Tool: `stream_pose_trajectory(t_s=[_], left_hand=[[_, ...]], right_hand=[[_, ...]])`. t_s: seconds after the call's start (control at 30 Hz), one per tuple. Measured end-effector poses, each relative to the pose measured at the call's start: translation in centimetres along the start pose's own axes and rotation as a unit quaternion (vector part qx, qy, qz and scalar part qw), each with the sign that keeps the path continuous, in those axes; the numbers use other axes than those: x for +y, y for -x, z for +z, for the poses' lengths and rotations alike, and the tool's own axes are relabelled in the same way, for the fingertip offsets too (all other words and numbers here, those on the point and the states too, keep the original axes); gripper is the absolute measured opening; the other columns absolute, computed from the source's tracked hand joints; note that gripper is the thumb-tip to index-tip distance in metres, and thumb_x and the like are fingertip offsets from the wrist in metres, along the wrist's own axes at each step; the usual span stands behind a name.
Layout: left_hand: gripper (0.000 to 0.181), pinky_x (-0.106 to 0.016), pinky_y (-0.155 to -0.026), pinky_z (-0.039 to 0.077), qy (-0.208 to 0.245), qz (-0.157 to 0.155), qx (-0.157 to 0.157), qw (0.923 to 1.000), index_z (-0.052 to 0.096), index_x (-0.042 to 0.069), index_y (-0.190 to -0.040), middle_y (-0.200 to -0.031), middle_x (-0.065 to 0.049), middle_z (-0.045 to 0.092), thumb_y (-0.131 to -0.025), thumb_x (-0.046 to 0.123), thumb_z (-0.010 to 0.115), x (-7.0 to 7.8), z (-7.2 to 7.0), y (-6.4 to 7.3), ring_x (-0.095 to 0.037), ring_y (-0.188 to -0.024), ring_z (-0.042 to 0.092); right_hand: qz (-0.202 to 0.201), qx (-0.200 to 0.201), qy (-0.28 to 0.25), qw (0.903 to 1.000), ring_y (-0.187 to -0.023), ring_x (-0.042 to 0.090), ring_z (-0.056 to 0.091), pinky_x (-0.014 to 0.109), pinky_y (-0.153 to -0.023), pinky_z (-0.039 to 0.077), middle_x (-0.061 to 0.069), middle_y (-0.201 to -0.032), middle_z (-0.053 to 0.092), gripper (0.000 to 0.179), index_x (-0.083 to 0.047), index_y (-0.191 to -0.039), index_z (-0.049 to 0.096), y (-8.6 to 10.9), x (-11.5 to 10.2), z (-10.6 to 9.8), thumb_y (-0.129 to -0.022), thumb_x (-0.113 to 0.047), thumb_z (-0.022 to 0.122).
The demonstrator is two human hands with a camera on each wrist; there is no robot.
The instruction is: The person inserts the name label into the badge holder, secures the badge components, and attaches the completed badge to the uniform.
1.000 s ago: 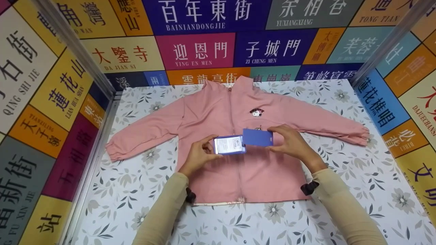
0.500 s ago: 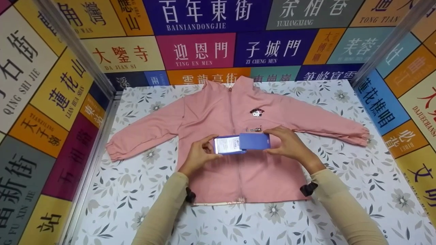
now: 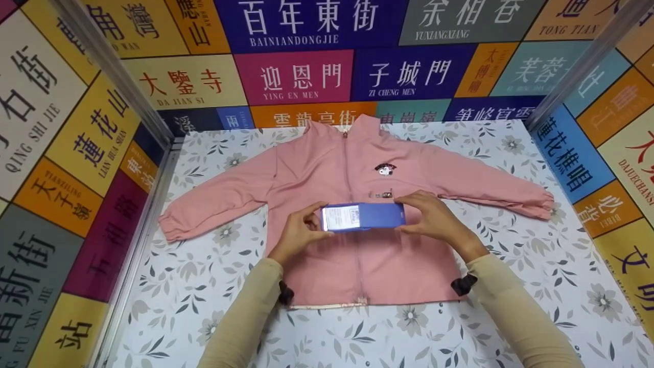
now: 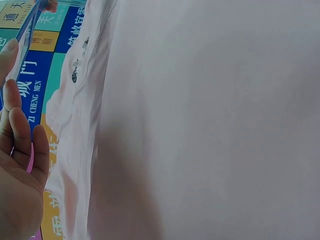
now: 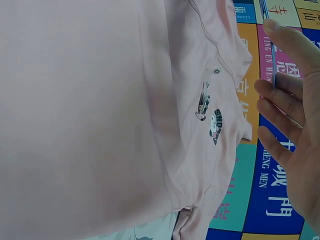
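Note:
Over a pink zip jacket [image 3: 311, 266], my left hand [image 3: 299, 230] pinches the left end of a blue-edged badge holder [image 3: 341, 218] with a white printed card face. My right hand [image 3: 437, 217] holds a flat blue panel [image 3: 383, 215] by its right end, between thumb and fingers. The panel lines up with the holder and overlaps its right part. In the left wrist view the holder [image 4: 26, 50] appears edge-on, its bluish rim by the thumb. The right wrist view shows the panel's thin edge [image 5: 273, 60] at the fingertips.
A small metal clip [image 3: 387, 194] lies on the jacket's chest, below a cartoon patch [image 3: 385, 169]. The jacket spreads over a white leaf-patterned table [image 3: 536, 266]. Colourful sign-printed walls [image 3: 301, 76] stand at the back and both sides.
My right hand has moved the blue panel left and down, from a raised, offset position into line with the badge holder. The metal clip shows more. The left hand stays put.

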State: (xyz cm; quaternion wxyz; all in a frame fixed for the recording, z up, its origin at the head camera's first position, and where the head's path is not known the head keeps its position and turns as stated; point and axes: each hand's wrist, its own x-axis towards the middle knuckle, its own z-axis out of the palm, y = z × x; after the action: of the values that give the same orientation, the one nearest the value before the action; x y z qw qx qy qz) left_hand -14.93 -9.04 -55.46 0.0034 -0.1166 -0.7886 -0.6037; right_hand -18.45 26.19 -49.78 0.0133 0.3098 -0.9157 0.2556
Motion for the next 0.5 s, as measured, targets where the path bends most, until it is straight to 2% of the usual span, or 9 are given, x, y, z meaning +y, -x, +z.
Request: stream_pose_trajectory(t_s=[0.13,0.23,0.37,0.5], left_hand=[[0.073,-0.015,-0.061,0.044,-0.007,0.004,0.000,1.0000,0.061,0.006,-0.133,-0.074,-0.026,0.060,-0.066,0.003,0.089,0.4,0.1,0.0,-0.006,-0.063,0.049],[0.072,-0.014,-0.061,0.044,-0.005,0.007,-0.001,1.0000,0.061,0.004,-0.133,-0.074,-0.027,0.059,-0.067,0.001,0.088,1.4,0.0,0.2,-0.006,-0.063,0.049],[0.071,-0.015,-0.060,0.043,0.005,0.004,-0.001,1.0000,0.061,0.003,-0.133,-0.073,-0.024,0.059,-0.067,0.000,0.087,2.8,-0.1,0.5,-0.006,-0.063,0.049],[0.071,-0.015,-0.060,0.043,0.009,0.001,-0.001,1.0000,0.060,0.000,-0.133,-0.074,-0.025,0.059,-0.068,-0.001,0.087,3.0,0.0,0.6,-0.005,-0.063,0.048]], right_hand=[[0.001,-0.006,0.007,1.0000,-0.122,0.031,0.058,0.053,-0.110,0.039,0.010,-0.130,0.066,0.075,-0.009,-0.134,0.061,0.0,0.1,0.0,-0.072,-0.043,0.085],[-0.002,-0.008,0.007,0.9999,-0.122,0.031,0.057,0.054,-0.110,0.038,0.010,-0.131,0.066,0.076,-0.010,-0.134,0.061,0.0,0.1,0.0,-0.072,-0.048,0.083],[-0.002,-0.011,0.010,0.9999,-0.122,0.031,0.057,0.055,-0.110,0.038,0.010,-0.131,0.066,0.076,-0.010,-0.134,0.061,-0.1,0.1,0.0,-0.072,-0.047,0.084],[0.002,-0.015,0.009,0.9998,-0.123,0.032,0.057,0.056,-0.110,0.038,0.010,-0.132,0.066,0.074,-0.010,-0.134,0.061,-0.1,0.1,0.1,-0.072,-0.041,0.086]])
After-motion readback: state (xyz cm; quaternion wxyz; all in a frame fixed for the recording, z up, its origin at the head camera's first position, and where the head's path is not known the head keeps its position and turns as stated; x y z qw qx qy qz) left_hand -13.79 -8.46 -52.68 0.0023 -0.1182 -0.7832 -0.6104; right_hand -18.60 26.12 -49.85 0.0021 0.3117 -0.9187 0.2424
